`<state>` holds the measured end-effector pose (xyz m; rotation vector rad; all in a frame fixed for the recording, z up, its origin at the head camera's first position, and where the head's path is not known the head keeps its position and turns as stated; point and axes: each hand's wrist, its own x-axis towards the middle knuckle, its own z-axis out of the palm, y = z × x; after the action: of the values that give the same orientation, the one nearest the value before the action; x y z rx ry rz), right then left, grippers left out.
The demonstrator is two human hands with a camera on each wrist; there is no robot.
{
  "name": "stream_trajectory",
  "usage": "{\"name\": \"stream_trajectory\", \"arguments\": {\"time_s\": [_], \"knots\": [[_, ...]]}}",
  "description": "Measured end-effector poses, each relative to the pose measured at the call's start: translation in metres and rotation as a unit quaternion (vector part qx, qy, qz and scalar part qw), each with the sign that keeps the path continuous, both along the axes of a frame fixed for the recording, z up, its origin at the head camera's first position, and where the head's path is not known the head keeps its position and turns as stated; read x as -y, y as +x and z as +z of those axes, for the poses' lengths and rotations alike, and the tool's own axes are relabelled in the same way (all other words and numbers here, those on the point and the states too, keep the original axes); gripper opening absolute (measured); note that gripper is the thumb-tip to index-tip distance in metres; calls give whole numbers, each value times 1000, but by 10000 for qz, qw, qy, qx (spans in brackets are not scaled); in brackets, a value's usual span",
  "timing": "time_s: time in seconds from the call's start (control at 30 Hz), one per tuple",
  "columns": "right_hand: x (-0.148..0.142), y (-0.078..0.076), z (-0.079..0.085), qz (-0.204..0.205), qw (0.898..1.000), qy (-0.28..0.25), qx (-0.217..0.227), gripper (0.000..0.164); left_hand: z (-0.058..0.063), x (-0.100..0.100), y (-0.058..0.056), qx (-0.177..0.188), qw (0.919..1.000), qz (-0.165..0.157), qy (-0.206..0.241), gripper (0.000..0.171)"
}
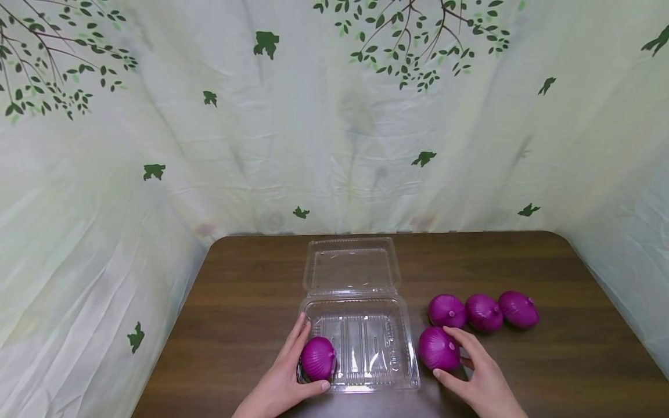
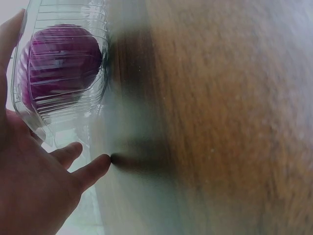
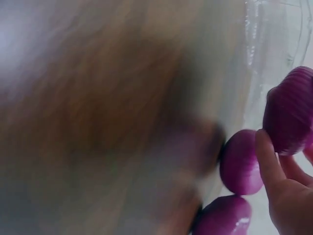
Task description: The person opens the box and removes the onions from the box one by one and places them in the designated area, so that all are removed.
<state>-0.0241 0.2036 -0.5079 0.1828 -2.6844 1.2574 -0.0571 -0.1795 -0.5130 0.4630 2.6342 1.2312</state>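
A clear plastic clamshell container lies with its lid folded back. One purple-red onion sits in its front left corner, also seen through the clear wall in the left wrist view. My left hand rests against that corner, fingers fairly straight along the left side and thumb at the front rim. My right hand grips another red onion just right of the container, and the right wrist view shows this onion raised off the table.
Three more red onions stand in a row behind my right hand: a left one, a middle one and a right one. All are on the brown wooden table. A pale leaf-print curtain hangs behind and beside it.
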Motion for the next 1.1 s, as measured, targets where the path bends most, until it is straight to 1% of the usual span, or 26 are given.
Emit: {"name": "stream_trajectory", "arguments": {"time_s": [0.2,0.33,0.43,0.63,0.73,0.87,1.1], "knots": [[-11,1,-6,75,9988,423,-252,76,0,0,0,88,10000,-4,-28,113],[-18,2,-10,32,9968,691,-392,77,1,-1,0,99,9999,-10,-20,113],[-21,2,-12,-62,9972,706,-241,77,2,-1,0,61,10000,-6,-30,112],[-26,0,-9,-84,9973,514,524,75,3,-1,0,2,10000,0,-87,112],[-29,0,-7,-127,9957,448,795,73,3,-1,1,32,9999,-3,-106,112],[-31,0,-6,-178,9943,382,976,75,3,-1,0,78,9999,-6,-86,112],[-33,4,-6,-147,9928,435,1106,82,3,-1,0,37,9999,5,-96,111]]}}
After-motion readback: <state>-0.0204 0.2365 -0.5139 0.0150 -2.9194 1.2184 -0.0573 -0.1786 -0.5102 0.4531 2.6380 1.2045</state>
